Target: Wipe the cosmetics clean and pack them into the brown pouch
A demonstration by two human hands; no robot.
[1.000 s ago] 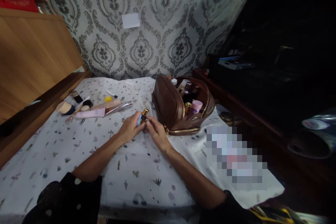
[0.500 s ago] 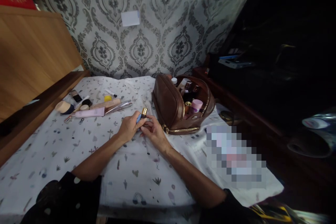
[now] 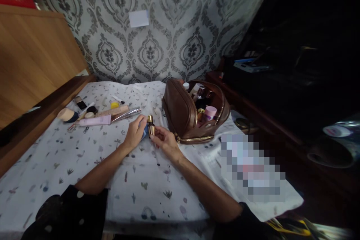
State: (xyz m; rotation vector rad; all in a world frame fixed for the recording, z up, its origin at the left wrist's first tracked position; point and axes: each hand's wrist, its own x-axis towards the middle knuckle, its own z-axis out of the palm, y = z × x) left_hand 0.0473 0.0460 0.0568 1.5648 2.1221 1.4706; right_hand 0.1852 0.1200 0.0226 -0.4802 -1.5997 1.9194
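Over a bed sheet (image 3: 84,157) printed with small figures, my two hands meet beside a brown cosmetic bag (image 3: 182,114). My right hand (image 3: 165,142) pinches a small gold-capped bottle (image 3: 151,125) and holds it upright. My left hand (image 3: 135,133) is curled around a small blue item (image 3: 145,132) just left of the bottle, touching it. The bag stands open to the right of my hands, with a pink jar (image 3: 210,112) and several dark bottles inside.
A row of cosmetics lies at the left: a pink tube (image 3: 95,120), a beige tube (image 3: 114,111), a silver tube (image 3: 128,113), a yellow cap (image 3: 114,105). A wooden headboard (image 3: 33,60) runs along the left. Patterned wallpaper is behind. Dark furniture (image 3: 281,93) stands at the right.
The gold-capped bottle has turned from tilted to upright and shifted slightly left. My right hand now pinches it from below, while my left hand has drawn back to its left with the blue item.
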